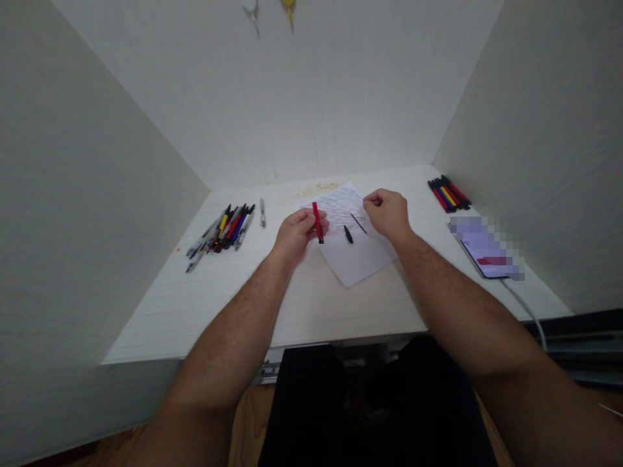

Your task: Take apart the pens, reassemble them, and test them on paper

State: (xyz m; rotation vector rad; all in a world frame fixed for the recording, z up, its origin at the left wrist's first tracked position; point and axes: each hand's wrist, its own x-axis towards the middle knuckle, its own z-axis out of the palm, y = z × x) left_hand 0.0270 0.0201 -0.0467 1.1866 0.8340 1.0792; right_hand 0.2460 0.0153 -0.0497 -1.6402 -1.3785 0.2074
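Observation:
My left hand (298, 228) is closed around a red pen barrel (317, 220), held nearly upright with its dark end down, over the left side of the paper. My right hand (388, 209) is raised over the paper's right side, thumb and fingertips pinched together. Whatever sits in that pinch, if anything, is too small to make out. Between the hands lie a short black pen tip piece (348, 234) and a thin dark ink refill (359, 224). Beneath them is a sheet of paper (357, 263), its far part covered in coloured scribbles.
At the left is a loose pile of pens (226, 227), clear and coloured, with one clear pen (263, 213) apart from it. A row of coloured pens (448, 194) lies at the far right. Nearer is a phone (481, 250) with a white cable (528, 305). Walls enclose three sides.

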